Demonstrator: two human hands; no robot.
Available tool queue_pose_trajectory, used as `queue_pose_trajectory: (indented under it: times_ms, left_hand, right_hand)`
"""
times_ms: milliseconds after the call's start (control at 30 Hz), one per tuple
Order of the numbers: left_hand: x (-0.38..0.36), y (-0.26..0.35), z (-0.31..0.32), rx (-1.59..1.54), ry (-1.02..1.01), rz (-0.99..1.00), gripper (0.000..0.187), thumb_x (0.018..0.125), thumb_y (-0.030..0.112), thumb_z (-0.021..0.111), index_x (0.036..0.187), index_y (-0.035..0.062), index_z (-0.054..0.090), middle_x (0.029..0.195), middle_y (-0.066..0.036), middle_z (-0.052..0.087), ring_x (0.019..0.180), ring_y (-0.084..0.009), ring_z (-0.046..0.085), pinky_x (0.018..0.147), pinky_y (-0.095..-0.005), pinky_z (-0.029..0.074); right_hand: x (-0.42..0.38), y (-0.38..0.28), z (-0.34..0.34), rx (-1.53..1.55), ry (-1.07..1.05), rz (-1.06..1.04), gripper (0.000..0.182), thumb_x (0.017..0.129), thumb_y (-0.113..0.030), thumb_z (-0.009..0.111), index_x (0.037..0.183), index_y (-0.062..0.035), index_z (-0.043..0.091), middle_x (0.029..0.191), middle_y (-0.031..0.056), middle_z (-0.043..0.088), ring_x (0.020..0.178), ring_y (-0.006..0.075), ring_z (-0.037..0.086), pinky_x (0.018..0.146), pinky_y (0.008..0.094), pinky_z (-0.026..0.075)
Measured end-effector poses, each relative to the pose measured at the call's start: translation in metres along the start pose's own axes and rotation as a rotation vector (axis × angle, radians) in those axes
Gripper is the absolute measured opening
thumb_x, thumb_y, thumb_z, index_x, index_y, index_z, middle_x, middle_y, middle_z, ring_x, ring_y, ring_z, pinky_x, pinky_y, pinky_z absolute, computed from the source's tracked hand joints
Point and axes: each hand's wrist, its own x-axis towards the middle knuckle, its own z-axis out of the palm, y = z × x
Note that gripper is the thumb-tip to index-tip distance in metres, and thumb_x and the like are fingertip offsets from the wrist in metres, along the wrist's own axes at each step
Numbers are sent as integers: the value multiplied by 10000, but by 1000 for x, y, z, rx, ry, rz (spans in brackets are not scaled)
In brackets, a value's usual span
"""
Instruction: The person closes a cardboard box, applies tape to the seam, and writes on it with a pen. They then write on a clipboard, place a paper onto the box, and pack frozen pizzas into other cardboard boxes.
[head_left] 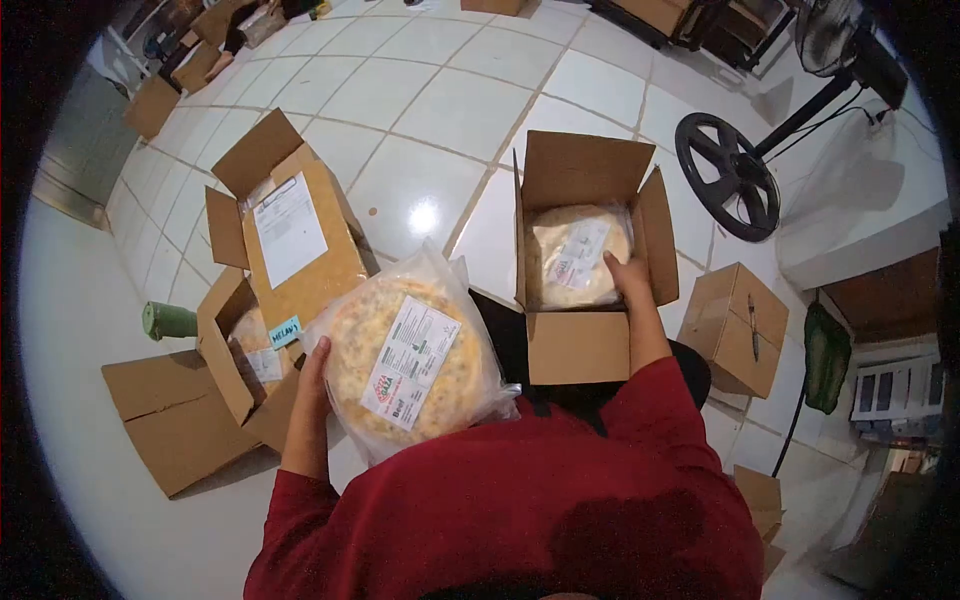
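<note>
My left hand (316,385) grips the edge of a large round pizza (345,335) in a clear plastic bag, tilted in front of my body. Its white label reads "Beef". Inside an open cardboard box (580,348) at right lies another bagged pizza (550,245), also labelled. My right hand (632,278) reaches into that box with the thumb over this pizza's right edge; the other fingers are mostly hidden. To the left of the held pizza stands a second open box (225,345) with a bagged pizza (250,335) inside.
A taller carton (345,265) carries a clipboard with a paper (290,230). A green cylinder (169,320) stands at left. On the right are a closed box (735,330) with a pen on it and a fan's round base (727,175). White tiles (460,90) cover the floor.
</note>
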Motion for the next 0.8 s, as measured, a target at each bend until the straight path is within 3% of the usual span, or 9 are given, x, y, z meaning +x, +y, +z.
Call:
queue_pose_trajectory:
  times_ms: [133,167,233,333,400,467,633,667,800]
  left_hand:
    - [8,-1,-2,5,28,-1,569,764,359,504,1150,-33,361,1100,-161,470,942,-246,511,818,-313,406]
    - [11,-2,-4,-9,22,-6,560,766,354,500,1145,-37,367,1098,-159,473,934,-244,515,818,-313,405]
    - [9,1,2,25,12,-3,556,769,355,493,1143,-37,370,1102,-160,470,942,-242,511,822,-314,401]
    - [3,4,8,66,39,9,560,773,365,479,1150,-34,366,1114,-164,461,965,-241,497,835,-318,390]
    - [-1,5,12,81,46,5,569,775,374,472,1159,-31,358,1123,-165,454,980,-241,488,844,-321,383]
    - [-5,5,18,45,6,0,591,772,391,468,1174,-23,342,1139,-166,440,1004,-252,470,856,-328,372]
    - [23,-6,-22,113,-52,25,616,764,461,436,1175,8,363,1103,-150,468,963,-258,493,803,-352,411]
    - [27,-7,-25,119,-39,27,618,766,464,430,1178,9,359,1102,-150,467,960,-257,494,796,-353,415]
    - [27,-3,-13,78,-83,-1,624,767,472,421,1192,22,345,1115,-154,455,959,-259,493,784,-357,419]
  right_hand:
    - [-24,-28,21,-219,329,-379,651,572,-388,686,1000,59,485,1023,231,466,922,329,495,772,386,411]
    - [-25,-34,33,208,26,-221,745,553,-356,706,1083,67,399,1046,233,459,958,316,476,807,377,389]
    - [-13,-35,60,323,-165,-115,869,545,-314,716,1145,115,256,1022,223,496,860,269,542,701,334,445]
    - [-58,-72,45,35,-91,-302,633,563,-241,683,1049,79,433,840,181,576,725,250,578,659,320,452]
    - [-53,-62,37,61,-72,-324,565,572,-211,669,1016,70,463,829,172,579,723,239,576,651,321,452]
    - [-56,-49,9,77,-38,-332,497,580,-180,655,984,61,493,818,163,582,722,229,573,643,321,453]
    - [-138,-16,-110,885,-95,-328,392,665,-125,627,996,41,496,869,125,572,719,209,577,647,297,477]
    - [-154,0,-141,925,-107,-181,448,654,-104,619,1046,40,458,912,130,556,783,208,565,693,310,470]
    - [-174,97,-213,1244,33,-441,422,703,-156,567,1048,56,449,947,148,545,832,240,558,735,322,461]
